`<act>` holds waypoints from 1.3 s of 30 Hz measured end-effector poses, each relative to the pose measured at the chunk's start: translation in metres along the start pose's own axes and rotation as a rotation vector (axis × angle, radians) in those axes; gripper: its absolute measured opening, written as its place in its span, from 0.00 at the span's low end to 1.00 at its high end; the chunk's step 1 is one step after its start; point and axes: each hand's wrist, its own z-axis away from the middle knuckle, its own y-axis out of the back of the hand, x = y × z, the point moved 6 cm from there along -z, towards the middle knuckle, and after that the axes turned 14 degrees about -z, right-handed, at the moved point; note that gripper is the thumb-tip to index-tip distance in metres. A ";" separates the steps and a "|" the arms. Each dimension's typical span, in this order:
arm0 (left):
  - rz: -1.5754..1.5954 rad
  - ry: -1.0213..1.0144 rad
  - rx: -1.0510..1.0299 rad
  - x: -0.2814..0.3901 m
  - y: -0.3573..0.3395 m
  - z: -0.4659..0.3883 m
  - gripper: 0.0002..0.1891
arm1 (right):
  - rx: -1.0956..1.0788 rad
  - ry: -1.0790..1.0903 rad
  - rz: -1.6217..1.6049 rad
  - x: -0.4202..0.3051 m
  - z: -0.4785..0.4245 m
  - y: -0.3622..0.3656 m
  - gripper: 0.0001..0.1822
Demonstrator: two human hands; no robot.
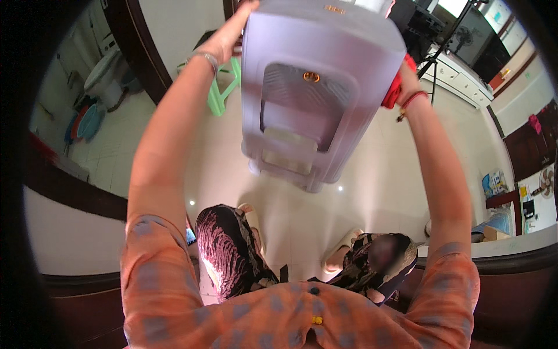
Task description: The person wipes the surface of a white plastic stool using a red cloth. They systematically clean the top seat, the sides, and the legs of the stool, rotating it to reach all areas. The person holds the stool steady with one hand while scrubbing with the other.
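A pale purple plastic stool [305, 48] stands large before me, its seat at the top of the view and its legs toward the tiled floor. A small gold emblem marks the side panel above an opening. My left hand [224, 41] grips the upper left side; its fingers are partly hidden behind the stool's edge. On the other side, my right hand [406, 83] holds a red cloth [393, 91] against the stool's side. Most of the right fingers are hidden by the cloth and stool. Whether the legs touch the floor I cannot tell.
A green plastic stool [224, 85] stands behind my left hand. A black tripod [431, 61] and a white TV cabinet [457, 80] are at the far right. Left, a doorway shows a toilet [104, 80] and stacked basins [89, 122]. My slippered feet are on the floor [283, 222].
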 end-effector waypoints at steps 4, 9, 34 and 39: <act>-0.148 -0.095 -0.014 -0.015 -0.030 -0.006 0.53 | -0.023 0.363 0.430 0.008 -0.033 0.080 0.25; -0.212 -0.018 -0.090 -0.057 -0.038 0.013 0.48 | 0.211 0.277 0.775 0.043 -0.015 0.135 0.24; -0.338 -0.559 0.412 -0.055 -0.125 0.048 0.29 | -0.195 0.764 0.857 -0.091 0.120 -0.047 0.18; -0.395 -0.487 0.540 -0.067 -0.098 0.054 0.26 | -0.521 0.602 1.736 0.084 0.087 -0.038 0.36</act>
